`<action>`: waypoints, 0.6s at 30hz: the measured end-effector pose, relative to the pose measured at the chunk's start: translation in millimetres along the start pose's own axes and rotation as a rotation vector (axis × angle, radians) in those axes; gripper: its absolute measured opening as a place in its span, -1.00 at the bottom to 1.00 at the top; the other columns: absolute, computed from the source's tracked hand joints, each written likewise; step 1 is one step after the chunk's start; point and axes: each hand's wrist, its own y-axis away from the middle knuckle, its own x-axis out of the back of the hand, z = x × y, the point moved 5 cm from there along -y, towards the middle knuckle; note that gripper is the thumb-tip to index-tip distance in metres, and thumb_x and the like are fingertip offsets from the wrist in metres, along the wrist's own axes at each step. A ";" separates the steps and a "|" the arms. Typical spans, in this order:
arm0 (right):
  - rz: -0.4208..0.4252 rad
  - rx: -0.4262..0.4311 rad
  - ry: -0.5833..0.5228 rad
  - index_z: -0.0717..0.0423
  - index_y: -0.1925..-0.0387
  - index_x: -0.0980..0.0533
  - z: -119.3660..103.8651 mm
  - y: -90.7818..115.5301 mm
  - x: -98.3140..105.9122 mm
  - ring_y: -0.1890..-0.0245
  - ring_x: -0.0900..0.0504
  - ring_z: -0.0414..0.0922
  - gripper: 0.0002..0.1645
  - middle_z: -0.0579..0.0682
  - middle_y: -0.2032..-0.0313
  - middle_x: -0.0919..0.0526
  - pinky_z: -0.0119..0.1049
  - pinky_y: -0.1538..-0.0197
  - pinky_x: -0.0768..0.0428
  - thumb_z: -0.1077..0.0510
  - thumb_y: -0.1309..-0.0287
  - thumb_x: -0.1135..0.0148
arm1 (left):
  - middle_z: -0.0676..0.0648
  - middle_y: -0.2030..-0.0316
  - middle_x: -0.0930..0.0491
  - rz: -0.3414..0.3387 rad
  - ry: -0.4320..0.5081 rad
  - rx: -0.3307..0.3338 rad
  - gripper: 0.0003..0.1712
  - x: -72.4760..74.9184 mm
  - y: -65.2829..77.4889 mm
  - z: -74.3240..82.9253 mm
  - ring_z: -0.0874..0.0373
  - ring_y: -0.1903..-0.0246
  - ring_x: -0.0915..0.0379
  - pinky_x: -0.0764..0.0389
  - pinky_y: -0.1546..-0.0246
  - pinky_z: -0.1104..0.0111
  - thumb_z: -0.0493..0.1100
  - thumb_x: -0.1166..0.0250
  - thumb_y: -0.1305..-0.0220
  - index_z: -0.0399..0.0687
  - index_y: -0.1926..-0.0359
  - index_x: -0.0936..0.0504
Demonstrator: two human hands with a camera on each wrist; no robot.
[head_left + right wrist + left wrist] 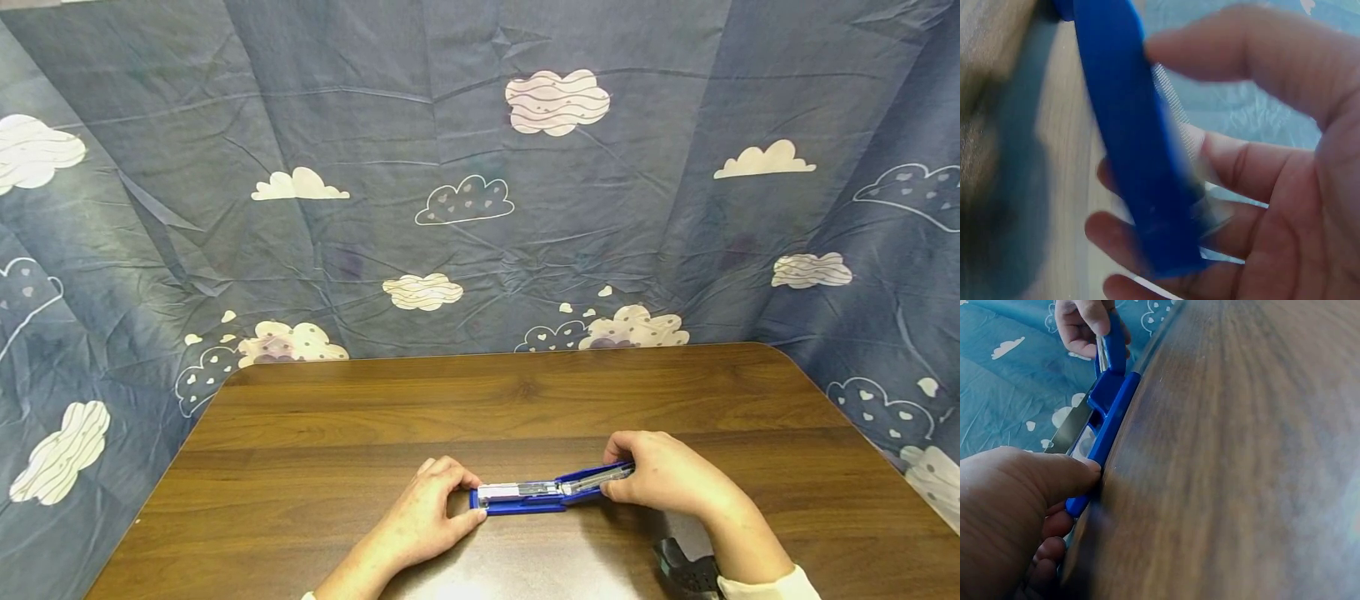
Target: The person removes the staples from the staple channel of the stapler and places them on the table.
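Observation:
A blue stapler (525,497) lies folded wide open near the front of the table, its metal inner parts facing up. My left hand (431,512) pinches its left end between thumb and fingers, the thumb along the near side. At the other end, which tilts up off the wood, my right hand (660,475) grips the arm with thumb and fingers. The right wrist view shows the blue underside of that arm (1129,137), with a ridged metal strip along its edge. In the left wrist view, the left thumb (1066,475) presses on the stapler's blue side.
The brown wooden table (360,417) has rounded far corners. Behind it hangs a dark blue cloth (375,208) with cloud prints. A black device (686,571) is at my right wrist, just above the tabletop.

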 end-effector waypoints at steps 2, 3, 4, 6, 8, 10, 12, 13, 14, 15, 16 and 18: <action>0.005 0.000 0.013 -0.08 0.39 -0.57 -1.1 -0.7 -0.9 0.45 -0.45 -0.23 -0.72 -0.22 0.48 -0.60 -0.29 0.34 -0.40 0.07 0.22 -0.49 | 0.18 0.18 -0.62 0.000 0.000 0.000 -0.71 -0.1 0.0 -0.2 0.27 0.10 -0.45 -0.49 0.02 0.32 -0.05 -0.52 -0.12 0.09 0.12 -0.70; 0.011 0.003 0.015 -0.07 0.38 -0.57 -2.5 -0.9 -1.2 0.42 -0.48 -0.21 -0.72 -0.20 0.45 -0.64 -0.26 0.32 -0.43 0.08 0.22 -0.48 | 0.18 0.18 -0.62 0.001 0.000 -0.003 -0.71 -0.1 -0.2 -0.1 0.27 0.10 -0.45 -0.49 0.02 0.32 -0.05 -0.52 -0.12 0.09 0.12 -0.70; 0.021 0.003 0.015 -0.07 0.37 -0.58 -4.6 -1.2 -1.2 0.37 -0.52 -0.20 -0.72 -0.18 0.41 -0.67 -0.23 0.28 -0.46 0.09 0.21 -0.48 | 0.19 0.18 -0.62 0.002 -0.002 -0.005 -0.71 -0.1 -0.3 -0.1 0.27 0.10 -0.45 -0.49 0.02 0.32 -0.05 -0.52 -0.12 0.09 0.12 -0.70; 0.055 0.026 0.014 -0.08 0.35 -0.58 -11.4 -1.7 -0.9 0.28 -0.61 -0.17 -0.74 -0.16 0.34 -0.72 -0.17 0.20 -0.54 0.11 0.15 -0.47 | 0.18 0.18 -0.63 0.001 -0.004 -0.005 -0.71 -0.2 -0.1 -0.3 0.27 0.10 -0.45 -0.49 0.01 0.32 -0.05 -0.52 -0.12 0.09 0.12 -0.70; 0.125 0.072 0.014 -0.12 0.37 -0.58 -21.2 -2.3 -0.9 0.23 -0.66 -0.13 -0.79 -0.19 0.32 -0.72 -0.12 0.15 -0.58 0.12 0.06 -0.47 | 0.19 0.18 -0.63 0.003 -0.007 -0.006 -0.71 -0.1 0.1 -0.5 0.27 0.10 -0.45 -0.50 0.01 0.32 -0.05 -0.52 -0.12 0.09 0.12 -0.70; 0.208 0.118 0.021 -0.18 0.39 -0.57 -32.9 -2.4 -1.7 0.20 -0.68 -0.15 -0.80 -0.26 0.34 -0.69 -0.12 0.11 -0.60 0.13 -0.02 -0.47 | 0.19 0.18 -0.63 0.005 -0.008 -0.005 -0.70 -0.3 0.3 -0.6 0.27 0.10 -0.45 -0.50 0.01 0.32 -0.05 -0.52 -0.11 0.09 0.12 -0.71; 0.284 0.168 0.008 -0.22 0.42 -0.56 -44.0 -2.8 -5.0 0.27 -0.65 -0.25 -0.78 -0.33 0.40 -0.64 -0.21 0.15 -0.61 0.16 -0.07 -0.46 | 0.19 0.19 -0.62 0.007 -0.008 -0.007 -0.70 -0.4 0.4 -0.8 0.27 0.11 -0.45 -0.49 0.02 0.33 -0.05 -0.53 -0.11 0.09 0.13 -0.71; 0.308 0.187 -0.007 -0.23 0.44 -0.56 -48.7 -3.0 -7.6 0.33 -0.62 -0.30 -0.77 -0.35 0.44 -0.60 -0.27 0.20 -0.60 0.17 -0.08 -0.45 | 0.19 0.19 -0.62 0.009 -0.007 -0.008 -0.70 -0.5 0.4 -0.9 0.27 0.11 -0.45 -0.49 0.02 0.33 -0.05 -0.53 -0.11 0.09 0.13 -0.71; 0.318 0.196 -0.022 -0.24 0.45 -0.56 -52.7 -3.1 -10.7 0.38 -0.57 -0.36 -0.76 -0.37 0.47 -0.57 -0.33 0.25 -0.57 0.18 -0.09 -0.45 | 0.19 0.19 -0.62 0.009 -0.006 -0.008 -0.71 -0.6 0.5 -1.0 0.27 0.12 -0.45 -0.49 0.02 0.33 -0.05 -0.53 -0.11 0.09 0.13 -0.71; 0.316 0.198 -0.039 -0.24 0.46 -0.56 -56.1 -3.3 -14.1 0.43 -0.53 -0.40 -0.76 -0.38 0.51 -0.54 -0.38 0.30 -0.55 0.18 -0.10 -0.44 | 0.19 0.19 -0.62 0.010 -0.006 -0.010 -0.71 -0.7 0.5 -1.1 0.28 0.12 -0.45 -0.49 0.03 0.33 -0.05 -0.53 -0.11 0.09 0.13 -0.70; 0.307 0.203 -0.063 -0.23 0.47 -0.56 -58.9 -3.6 -18.0 0.48 -0.48 -0.44 -0.75 -0.39 0.54 -0.51 -0.42 0.36 -0.52 0.19 -0.11 -0.44 | 0.19 0.19 -0.62 0.011 -0.007 -0.010 -0.71 -0.7 0.5 -1.2 0.28 0.12 -0.44 -0.49 0.03 0.33 -0.05 -0.53 -0.11 0.09 0.13 -0.70; 0.275 0.215 -0.092 -0.20 0.49 -0.56 -63.2 -4.3 -25.9 0.57 -0.38 -0.47 -0.76 -0.39 0.60 -0.45 -0.48 0.46 -0.43 0.19 -0.13 -0.42 | 0.19 0.19 -0.62 0.011 -0.003 -0.012 -0.71 -0.6 0.4 -1.2 0.28 0.13 -0.44 -0.49 0.04 0.34 -0.04 -0.53 -0.11 0.09 0.13 -0.70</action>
